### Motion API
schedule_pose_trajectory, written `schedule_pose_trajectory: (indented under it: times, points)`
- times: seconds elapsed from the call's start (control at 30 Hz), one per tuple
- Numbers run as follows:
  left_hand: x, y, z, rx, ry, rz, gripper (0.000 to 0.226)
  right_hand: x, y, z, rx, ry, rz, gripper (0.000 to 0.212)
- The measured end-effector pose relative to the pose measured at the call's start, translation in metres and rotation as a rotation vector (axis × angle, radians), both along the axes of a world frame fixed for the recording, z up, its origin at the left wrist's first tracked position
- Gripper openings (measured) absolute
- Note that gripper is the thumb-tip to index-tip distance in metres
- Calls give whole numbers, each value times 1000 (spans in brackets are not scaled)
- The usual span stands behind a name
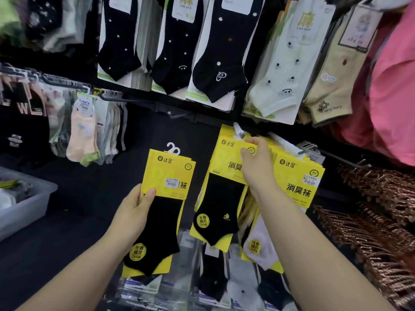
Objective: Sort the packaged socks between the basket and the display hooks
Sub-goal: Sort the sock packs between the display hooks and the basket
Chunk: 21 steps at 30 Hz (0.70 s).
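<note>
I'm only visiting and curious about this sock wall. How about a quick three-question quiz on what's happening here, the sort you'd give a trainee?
1. True or false: the left hand grips a yellow pack of black socks.
2. What does the right hand pinch? A) a shoe box B) the top of a hanging yellow pack C) a price gun
3. Fill in: the grey bin sits at the ___ edge of the view.

Key: 1 true; 2 B; 3 left.
</note>
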<state>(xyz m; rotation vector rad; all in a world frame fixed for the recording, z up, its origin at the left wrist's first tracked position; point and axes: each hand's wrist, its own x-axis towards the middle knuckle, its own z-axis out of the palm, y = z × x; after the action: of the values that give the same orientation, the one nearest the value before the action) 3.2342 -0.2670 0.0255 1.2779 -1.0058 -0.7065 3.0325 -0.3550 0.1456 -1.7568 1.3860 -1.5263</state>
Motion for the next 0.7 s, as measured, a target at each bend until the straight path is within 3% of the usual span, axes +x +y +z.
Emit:
schedule_pose_trajectory:
  times: [0.2,0.3,0.37,0.5,0.6,0.7]
  points:
    - [-8,3,5,-20,1,-64,20,2,-3,-4,23,151,-33,29]
    - [-15,5,9,-38,50,-132,20,2,18,-14,-152,302,-146,47]
    - [-21,5,10,-44,87,-180,20,7,36,-23,-272,345,-106,44]
    - [-38,6,12,-77,137,-284,17,18,53,-32,-68,235,160,40]
    - [-46,6,10,-66,167,-334,19,11,50,-28,7,107,160,40]
    - [-46,5,5,-48,178,-316,29,-1,47,-27,-11,89,154,26]
